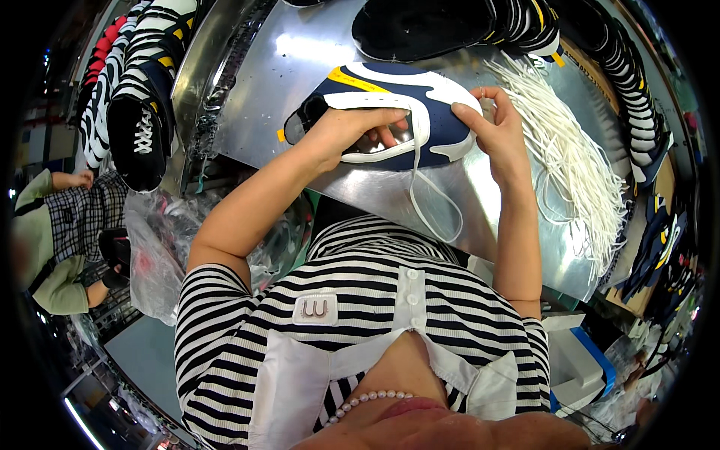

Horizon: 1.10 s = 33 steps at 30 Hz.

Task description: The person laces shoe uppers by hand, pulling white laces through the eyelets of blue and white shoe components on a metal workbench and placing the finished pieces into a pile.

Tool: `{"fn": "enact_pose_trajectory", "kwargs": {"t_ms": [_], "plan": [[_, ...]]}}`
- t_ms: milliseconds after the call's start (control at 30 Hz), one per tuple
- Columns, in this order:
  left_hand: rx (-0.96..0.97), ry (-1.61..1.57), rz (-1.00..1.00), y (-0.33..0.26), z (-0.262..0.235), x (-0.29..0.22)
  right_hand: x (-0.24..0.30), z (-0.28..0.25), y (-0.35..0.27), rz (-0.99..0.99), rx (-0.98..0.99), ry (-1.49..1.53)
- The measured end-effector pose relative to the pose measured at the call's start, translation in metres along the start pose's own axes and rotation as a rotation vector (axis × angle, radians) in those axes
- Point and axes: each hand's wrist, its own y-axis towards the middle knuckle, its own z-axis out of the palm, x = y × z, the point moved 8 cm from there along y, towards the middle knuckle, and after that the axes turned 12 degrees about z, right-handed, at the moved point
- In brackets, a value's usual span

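Note:
A navy shoe upper [446, 133] with white overlays and a yellow stripe lies on its side on the metal table, its toe to the right. My left hand [341, 131] grips it at the throat opening. The thumb lies along the white eyelet edge and some fingers show inside the opening. At the toe, my right hand [501, 129] pinches the edge between thumb and index finger. A white shoelace [412, 187] comes out of the eyelet area and hangs in a loose loop toward me.
A heap of white shoelaces [574, 154] lies on the table's right. Black shoe uppers [420, 30] are stacked at the far edge. Rows of nested uppers stand left [137, 142] and right [641, 124]. Clear plastic bags [154, 247] hang at left, where another person [64, 225] is.

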Motion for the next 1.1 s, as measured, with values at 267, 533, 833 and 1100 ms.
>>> {"fn": "enact_pose_trajectory", "kwargs": {"t_ms": [267, 533, 833, 1100], "plan": [[-0.189, 1.092, 0.642, 0.011, -0.011, -0.03, -0.007, 0.002, -0.005, -0.045, -0.033, 0.07], [0.235, 0.975, 0.735, -0.017, 0.032, -0.049, -0.006, -0.043, 0.021, -0.087, -0.025, 0.452], [-0.073, 1.191, 0.957, -0.037, 0.053, -0.086, -0.021, 0.006, -0.023, -0.22, -0.067, -0.086], [-0.244, 0.948, 1.09, -0.055, 0.029, -0.136, -0.04, 0.032, -0.049, -0.393, 0.331, -0.315]]}}
